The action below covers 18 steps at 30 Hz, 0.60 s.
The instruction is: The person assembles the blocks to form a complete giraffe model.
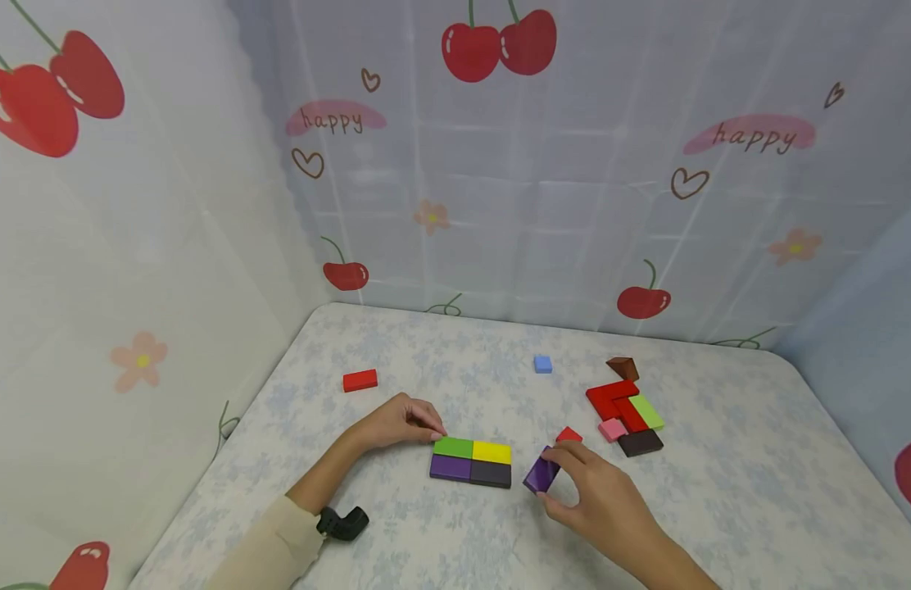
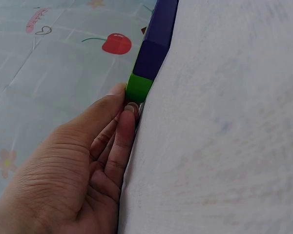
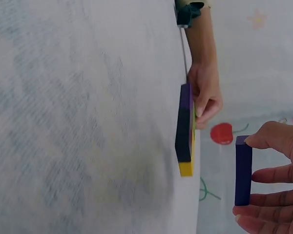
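Observation:
In the head view, four flat blocks lie together in a two-by-two rectangle: a green block (image 1: pixel 453 447), a yellow block (image 1: pixel 492 452), a purple block (image 1: pixel 450 468) and a black block (image 1: pixel 491 474). My left hand (image 1: pixel 401 424) holds the outer corner of the green block between thumb and fingertips, as the left wrist view also shows. To the right of the rectangle, my right hand (image 1: pixel 603 500) pinches another purple block (image 3: pixel 243 173) by its two ends. That block is tilted and held apart from the others.
A red block (image 1: pixel 360 380) lies at the back left and a small blue one (image 1: pixel 543 365) farther back. Several pieces cluster at right, among them a brown triangle (image 1: pixel 623 368), a pink block (image 1: pixel 613 430) and a black block (image 1: pixel 641 443). Another red piece (image 1: pixel 569 434) sits behind the right hand.

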### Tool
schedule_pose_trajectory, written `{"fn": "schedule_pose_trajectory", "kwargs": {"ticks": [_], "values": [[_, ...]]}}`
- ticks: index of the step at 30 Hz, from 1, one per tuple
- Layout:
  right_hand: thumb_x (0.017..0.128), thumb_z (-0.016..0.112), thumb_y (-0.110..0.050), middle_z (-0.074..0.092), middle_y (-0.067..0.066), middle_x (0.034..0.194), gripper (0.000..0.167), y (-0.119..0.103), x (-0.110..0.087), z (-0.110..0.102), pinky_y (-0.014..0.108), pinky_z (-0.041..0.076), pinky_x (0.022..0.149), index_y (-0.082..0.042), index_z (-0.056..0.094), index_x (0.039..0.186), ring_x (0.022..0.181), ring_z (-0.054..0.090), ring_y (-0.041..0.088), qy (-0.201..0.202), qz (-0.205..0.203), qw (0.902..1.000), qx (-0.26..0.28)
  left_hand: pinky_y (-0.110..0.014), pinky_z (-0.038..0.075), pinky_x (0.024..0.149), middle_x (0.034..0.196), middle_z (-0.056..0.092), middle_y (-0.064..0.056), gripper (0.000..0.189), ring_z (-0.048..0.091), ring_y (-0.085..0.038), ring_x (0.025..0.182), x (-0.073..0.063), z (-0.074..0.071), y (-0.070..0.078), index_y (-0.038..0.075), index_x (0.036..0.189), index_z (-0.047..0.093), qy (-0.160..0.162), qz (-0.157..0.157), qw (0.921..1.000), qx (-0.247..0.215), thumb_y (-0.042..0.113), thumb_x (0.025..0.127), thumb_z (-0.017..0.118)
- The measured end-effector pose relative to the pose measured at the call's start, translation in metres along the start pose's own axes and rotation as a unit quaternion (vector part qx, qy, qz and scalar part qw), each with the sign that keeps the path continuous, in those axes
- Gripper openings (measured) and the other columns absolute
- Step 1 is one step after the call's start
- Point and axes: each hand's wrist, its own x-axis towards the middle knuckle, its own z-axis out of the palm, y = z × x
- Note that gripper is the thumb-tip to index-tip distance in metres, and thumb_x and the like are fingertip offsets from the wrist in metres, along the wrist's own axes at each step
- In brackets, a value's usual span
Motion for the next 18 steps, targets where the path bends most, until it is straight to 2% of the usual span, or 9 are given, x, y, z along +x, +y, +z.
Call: {"fn": "schedule_pose_trajectory", "kwargs": {"ticks": [7,13,18], "values": [[0.078,0.088,-0.034,0.067,0.002,0.118,0.046,-0.026,0.003,0.017,0.032,0.06,0.076,-0.014,0.072,0.117,0.097,0.069,0.016,-0.008,-0.106,0.9944,0.004,-0.034,0.057,0.085,0.103,0.074,-0.002,0.013,0.069,-0.021,0.097,0.001,0.001,-0.001,0.013,0.105,0.082,0.005,0.014,0.9999,0.001,0.012,0.093,0.076],[0.085,0.082,-0.036,0.067,0.006,0.12,0.044,-0.048,0.004,0.031,0.034,0.06,0.079,-0.011,0.072,0.12,0.102,0.069,0.018,-0.053,-0.172,0.9835,0.018,-0.036,0.057,0.086,0.104,0.074,-0.003,0.014,0.069,-0.021,0.098,0.0,0.002,-0.001,0.012,0.106,0.082,-0.002,0.013,0.9999,-0.008,0.012,0.094,0.075],[0.087,0.081,-0.034,0.067,0.006,0.119,0.041,-0.06,0.006,0.043,0.029,0.058,0.076,-0.011,0.072,0.12,0.099,0.068,0.015,-0.061,-0.217,0.9739,0.024,-0.035,0.057,0.085,0.104,0.074,-0.002,0.014,0.069,-0.02,0.097,0.0,0.001,0.0,0.011,0.105,0.082,0.0,0.017,0.9999,0.0,0.012,0.094,0.075]]}}
